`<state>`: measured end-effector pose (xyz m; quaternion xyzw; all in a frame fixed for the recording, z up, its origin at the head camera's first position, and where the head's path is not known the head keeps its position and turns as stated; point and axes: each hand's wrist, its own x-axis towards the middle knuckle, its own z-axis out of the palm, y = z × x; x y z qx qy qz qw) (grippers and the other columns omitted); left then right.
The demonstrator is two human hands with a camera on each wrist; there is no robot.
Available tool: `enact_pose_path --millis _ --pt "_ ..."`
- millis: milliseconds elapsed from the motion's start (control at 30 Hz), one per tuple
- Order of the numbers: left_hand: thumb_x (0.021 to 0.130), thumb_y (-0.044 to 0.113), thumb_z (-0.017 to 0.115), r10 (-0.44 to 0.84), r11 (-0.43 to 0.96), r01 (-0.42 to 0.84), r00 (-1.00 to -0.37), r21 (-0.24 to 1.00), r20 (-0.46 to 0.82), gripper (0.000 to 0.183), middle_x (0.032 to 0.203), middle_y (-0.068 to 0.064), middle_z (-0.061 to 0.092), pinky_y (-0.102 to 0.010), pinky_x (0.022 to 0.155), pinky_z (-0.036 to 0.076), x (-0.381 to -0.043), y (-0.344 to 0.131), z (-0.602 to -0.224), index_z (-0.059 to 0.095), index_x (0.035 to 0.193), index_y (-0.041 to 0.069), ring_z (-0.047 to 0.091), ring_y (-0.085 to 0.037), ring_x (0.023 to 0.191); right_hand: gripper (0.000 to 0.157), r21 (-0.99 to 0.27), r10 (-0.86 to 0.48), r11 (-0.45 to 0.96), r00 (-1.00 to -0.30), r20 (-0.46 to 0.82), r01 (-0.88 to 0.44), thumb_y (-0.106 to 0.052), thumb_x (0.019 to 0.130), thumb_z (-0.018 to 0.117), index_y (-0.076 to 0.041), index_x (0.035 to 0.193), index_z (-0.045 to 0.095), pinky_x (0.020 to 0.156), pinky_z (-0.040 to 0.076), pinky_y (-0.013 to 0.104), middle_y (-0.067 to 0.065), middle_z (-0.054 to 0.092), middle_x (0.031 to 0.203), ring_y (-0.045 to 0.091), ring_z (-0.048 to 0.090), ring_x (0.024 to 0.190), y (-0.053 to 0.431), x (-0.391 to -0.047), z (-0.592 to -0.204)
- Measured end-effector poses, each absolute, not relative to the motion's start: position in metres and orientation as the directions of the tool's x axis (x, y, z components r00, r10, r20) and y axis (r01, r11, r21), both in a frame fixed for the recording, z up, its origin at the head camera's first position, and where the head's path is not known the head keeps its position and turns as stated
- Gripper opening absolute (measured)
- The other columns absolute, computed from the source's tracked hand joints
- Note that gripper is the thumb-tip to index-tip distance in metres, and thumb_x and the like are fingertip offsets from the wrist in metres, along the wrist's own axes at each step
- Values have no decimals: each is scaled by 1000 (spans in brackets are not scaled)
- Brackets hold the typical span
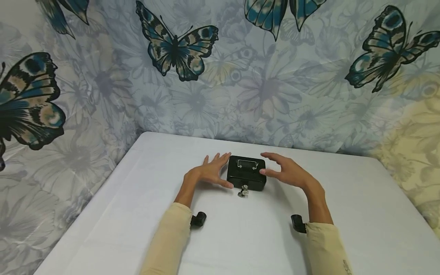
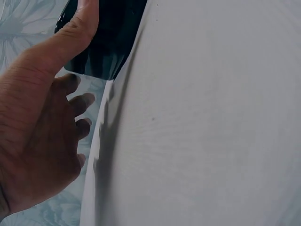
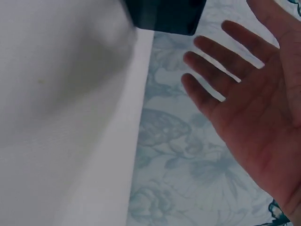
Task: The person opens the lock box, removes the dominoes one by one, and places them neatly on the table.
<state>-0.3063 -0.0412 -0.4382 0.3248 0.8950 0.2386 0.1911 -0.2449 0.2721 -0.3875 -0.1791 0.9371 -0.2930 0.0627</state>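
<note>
A small black cash box [image 1: 246, 173] with a folding metal handle [image 1: 247, 164] on its lid sits on the white table, lid down. Keys [image 1: 243, 192] hang at the lock on its front side. My left hand [image 1: 212, 172] is spread along the box's left side, thumb near the front corner; in the left wrist view the thumb overlaps the dark box [image 2: 120, 37]. To the right, my right hand [image 1: 290, 170] is held with fingers apart and thumb near the box's right edge. In the right wrist view its palm [image 3: 263, 113] faces the box, fingers extended.
The white table [image 1: 240, 236] reaches back to a wall hung with butterfly-print cloth [image 1: 268, 88]. Black wrist cameras [image 1: 198, 219] are strapped over both pale sleeves.
</note>
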Motion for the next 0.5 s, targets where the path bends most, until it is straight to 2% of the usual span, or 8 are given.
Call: enact_pose_path --millis 133,267,367,500 --pt "85 55 79 658 679 464 -728 569 -192 120 179 -7 7 -66 131 -7 -307 -39 -443 2 170 18 -2 -33 167 90 -600 -430 735 -901 -53 -315 -42 91 81 -12 163 35 118 36 71 22 38 167 50 37 153 270 -243 -395" --pt "85 54 79 644 698 462 -739 547 -198 118 177 -11 15 -67 132 -2 -307 -35 -446 9 170 14 5 -34 166 106 -620 -460 711 -886 -52 -333 -35 83 89 -8 165 27 120 33 72 23 35 168 51 37 152 269 -244 -402" --pt "84 54 79 641 701 463 -742 542 -196 116 176 -16 17 -67 132 -1 -306 -32 -446 13 169 11 7 -36 166 109 -620 -471 701 -881 -33 -352 -29 80 92 -5 164 27 121 32 71 25 36 167 51 36 152 267 -244 -406" --pt "83 54 81 615 716 431 -762 549 -204 116 175 -22 16 -65 132 -1 -305 -31 -445 15 169 11 11 -37 165 105 -589 -486 708 -874 -8 -389 -25 79 93 1 161 32 121 32 71 29 32 167 53 31 154 260 -245 -409"
